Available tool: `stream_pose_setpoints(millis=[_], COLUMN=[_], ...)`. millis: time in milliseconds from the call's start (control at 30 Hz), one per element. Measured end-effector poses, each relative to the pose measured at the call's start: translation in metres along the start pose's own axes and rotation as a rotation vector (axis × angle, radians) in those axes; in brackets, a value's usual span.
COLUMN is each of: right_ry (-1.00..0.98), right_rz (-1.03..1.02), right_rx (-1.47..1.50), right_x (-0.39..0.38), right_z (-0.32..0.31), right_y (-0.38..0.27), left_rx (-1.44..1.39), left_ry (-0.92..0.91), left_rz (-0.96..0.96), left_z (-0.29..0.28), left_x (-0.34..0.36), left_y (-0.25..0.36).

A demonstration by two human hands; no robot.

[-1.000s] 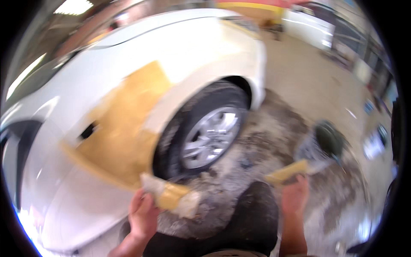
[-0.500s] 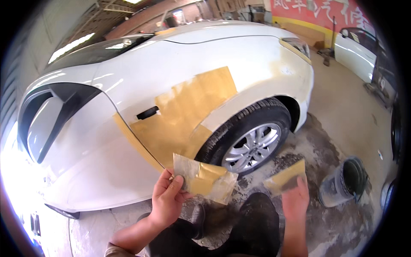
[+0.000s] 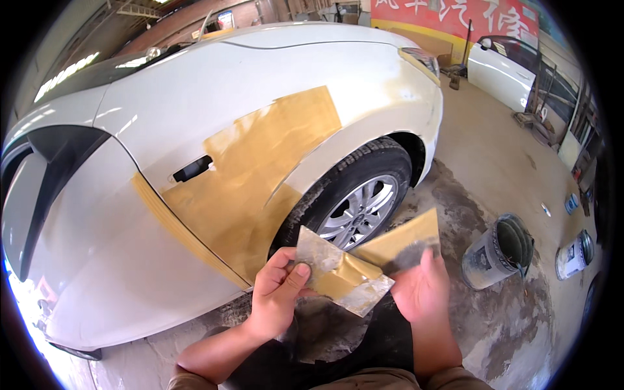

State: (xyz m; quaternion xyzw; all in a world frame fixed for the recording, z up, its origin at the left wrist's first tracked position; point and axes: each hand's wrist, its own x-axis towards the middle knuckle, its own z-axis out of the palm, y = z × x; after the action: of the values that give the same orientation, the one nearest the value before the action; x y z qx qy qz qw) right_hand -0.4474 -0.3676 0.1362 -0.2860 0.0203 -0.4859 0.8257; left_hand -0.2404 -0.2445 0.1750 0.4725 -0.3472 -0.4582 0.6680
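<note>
My left hand (image 3: 276,289) grips a grey, smeared flat board (image 3: 341,273) with yellow paste on it. My right hand (image 3: 419,292) holds a flat spreader (image 3: 408,231) coated in yellow along its blade, its inner edge close beside the board or just behind it; contact is unclear. Beyond both hands stands a white car (image 3: 78,247), its front fender (image 3: 253,71) bearing a large patch of yellow filler (image 3: 273,136) around a small dark cutout (image 3: 192,169). Below the patch is the front wheel (image 3: 357,211) with silver spokes.
At my right, a bucket (image 3: 487,253) sits on the stained floor (image 3: 500,338), with a smaller can (image 3: 572,260) farther right. At the back right, a detached white door (image 3: 500,75) leans among assorted parts, near a red-and-yellow wall (image 3: 422,19).
My right hand has moved leftward, bringing the spreader from apart to right beside the board. My left hand still holds the board. The view has also shifted.
</note>
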Motion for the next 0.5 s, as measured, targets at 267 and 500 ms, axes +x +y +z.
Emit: stream_pose_setpoints(millis=[267, 500], right_ry=[-0.213, -0.326], right_rz=[-0.027, 0.052], right_rx=[-0.215, -0.977], right_x=[0.001, -0.005], right_z=[0.008, -0.039], right_y=[0.029, 0.025], left_rx=[0.128, 0.03], left_ry=[0.077, 0.128], left_rz=[0.054, 0.184], left_z=[-0.013, -0.026], left_x=[0.003, -0.002], left_y=[0.004, -0.004])
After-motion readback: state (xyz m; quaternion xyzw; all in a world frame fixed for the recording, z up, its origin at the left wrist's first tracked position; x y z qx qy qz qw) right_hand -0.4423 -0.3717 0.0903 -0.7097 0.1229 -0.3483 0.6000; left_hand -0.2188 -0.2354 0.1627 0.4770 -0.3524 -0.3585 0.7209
